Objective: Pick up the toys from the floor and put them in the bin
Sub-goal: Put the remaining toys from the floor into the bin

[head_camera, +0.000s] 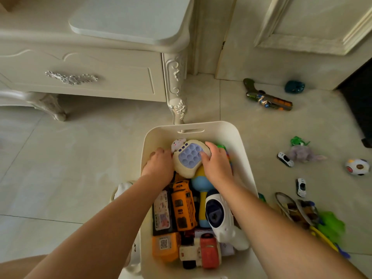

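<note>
both hands held a cream bubble game point(189, 158) with a purple button pad and a small bunny head at its top corner, at the far end of the cream bin point(239, 141). the left hand point(159, 164) gripped the game's left edge with its fingers curled under and out of sight. the right hand point(216, 164) gripped the right edge, thumb lying on the purple pad, fingers wrapped round the far side. the game sat inside the bin's walls, over the other toys; whether it rested on them could not be told.

nearer the person the bin held an orange bus point(184, 206), a blue and yellow rattle point(199, 190) just beside it, a white and navy plane point(219, 214), a red and white truck point(203, 252) and an orange box point(166, 246).

the bin stood on the tiled floor point(70, 158), near the carved leg of a white cabinet point(80, 77). to the right, toys lay loose on the floor: a toy gun point(267, 96) and a teal toy point(294, 87) by the far wall, a purple plush point(304, 154) touching a green toy point(299, 141), two white cars point(285, 159) point(301, 187), and a ball point(357, 167) well apart from the bin.
</note>
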Motion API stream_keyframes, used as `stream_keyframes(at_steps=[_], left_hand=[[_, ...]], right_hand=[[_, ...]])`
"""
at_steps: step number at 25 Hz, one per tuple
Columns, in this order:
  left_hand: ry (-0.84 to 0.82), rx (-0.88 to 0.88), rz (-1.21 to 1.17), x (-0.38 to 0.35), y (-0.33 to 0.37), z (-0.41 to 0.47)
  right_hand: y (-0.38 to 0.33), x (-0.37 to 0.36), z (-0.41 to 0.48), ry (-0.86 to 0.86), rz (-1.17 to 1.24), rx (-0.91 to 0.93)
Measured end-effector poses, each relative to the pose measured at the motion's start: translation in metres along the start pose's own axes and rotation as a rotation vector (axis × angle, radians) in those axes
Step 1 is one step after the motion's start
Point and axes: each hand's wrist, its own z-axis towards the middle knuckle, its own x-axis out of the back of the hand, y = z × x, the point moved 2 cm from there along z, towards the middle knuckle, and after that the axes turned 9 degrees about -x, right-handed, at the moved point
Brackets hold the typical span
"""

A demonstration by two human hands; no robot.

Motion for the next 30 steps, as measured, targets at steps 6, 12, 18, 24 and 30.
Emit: stream_keyframes(at_steps=[6,12,18,24,30], left_hand=[[0.367,-0.142,-0.418,0.050,0.059,-0.010],[0.313,-0.534,-0.476,0.039,0.190,-0.050],[-0.186,-0.321,-0.770,-0.056,0.267,-0.062],[-0.559,-0.190,-0.231,-0.160,0.273,-0.053],[-0.684,-0.289,0.157,-0.211,0.262,-0.060]], right_hand=[[0.004,0.058,-0.028,0.005,0.367,0.064],[0.069,0.163,-0.057,0.109,0.829,-0.086],[0.199,0.186,-0.063,0.211,0.895,-0.413],[0.298,0.156,-0.050,0.252,0.435,-0.538],[0.314,0.124,-0.029,-0.053,-0.145,-0.461]])
